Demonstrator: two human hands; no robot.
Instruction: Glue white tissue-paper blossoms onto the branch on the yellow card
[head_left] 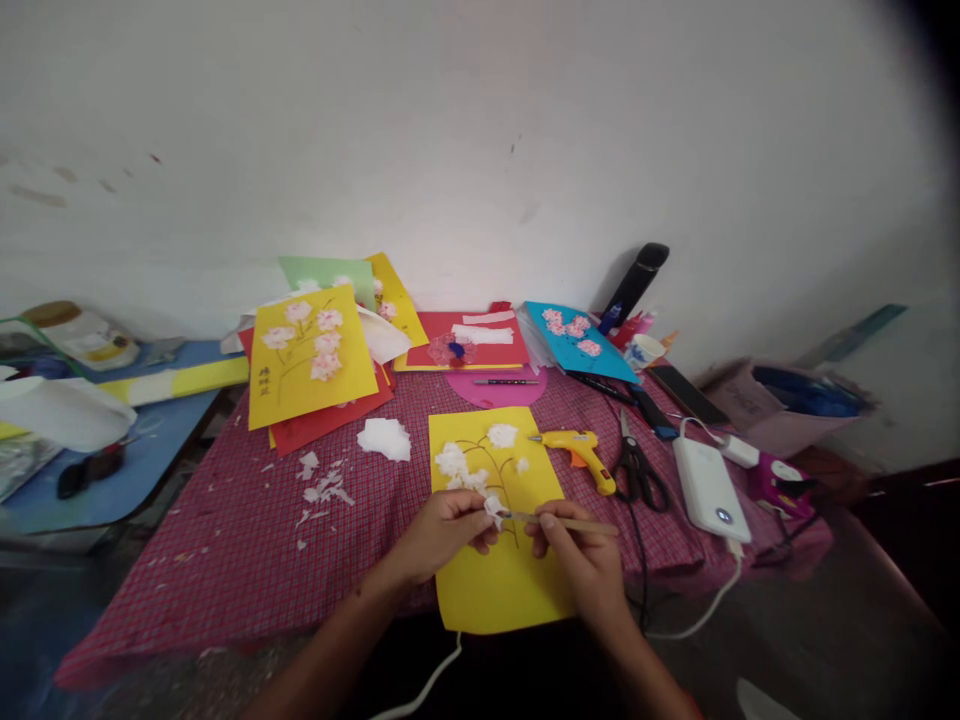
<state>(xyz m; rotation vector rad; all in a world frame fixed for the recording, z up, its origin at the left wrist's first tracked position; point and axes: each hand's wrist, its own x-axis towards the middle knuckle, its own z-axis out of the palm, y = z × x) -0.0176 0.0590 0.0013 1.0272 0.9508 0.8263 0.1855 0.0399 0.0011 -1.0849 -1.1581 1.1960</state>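
Over a yellow sheet (495, 590) on the table, both of my hands are close together. My left hand (459, 525) pinches a small white paper flower (494, 509). In my right hand (574, 550) is a slim wooden-handled tool (592, 526), its narrow greyish tip at the paper flower; whether it is a brush is too small to tell. The sheet bears drawn brown branches and several white paper blossoms (451, 460), partly hidden by my fingers. A yellow glue gun (581, 450) lies across the sheet's right edge, beside black-handled scissors (637, 470).
Torn paper scraps (328, 487) and a white paper piece (384, 439) lie leftward. Finished-looking flower cards (311, 355) and a blue card (577, 340) stand at the back. A white power bank (711, 485) with cables, a phone (686, 393) and a bin (780, 410) are rightward.
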